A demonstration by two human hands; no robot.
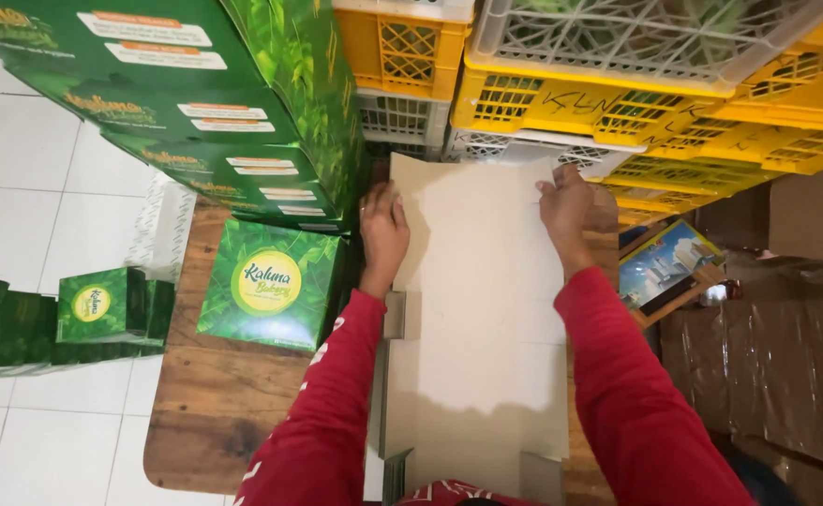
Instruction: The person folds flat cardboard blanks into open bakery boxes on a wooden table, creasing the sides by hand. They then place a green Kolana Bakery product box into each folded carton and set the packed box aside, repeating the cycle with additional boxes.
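A: From the head camera, what do the hands have?

B: A flat card sheet (475, 309), an unfolded box blank, plain side up. It lies on the wooden table (224, 394), running from the person's body out to the fingertips. The left hand (384, 231) rests on the sheet's far left edge, fingers together and bent over it, pressing down. The right hand (564, 208) sits at the far right corner, fingers curled and pressed on the card; whether the thumb is tucked under the edge I cannot tell.

A: How would that sheet handle?

B: My guess is light and fairly stiff, but ready to bend along its scored lines. Thin card creases easily, so the far edge and side flaps, where both hands already are, look like the best places to take hold.

A: What's around them?

B: Just left of the left hand stands a green box (269, 292), made up, with a stack of green boxes (196, 103) beyond it. Ahead of both hands are yellow crates (618, 103). Right of the right hand lies a picture card (666, 265), with brown wrapped bundles (777, 375) nearer the body.
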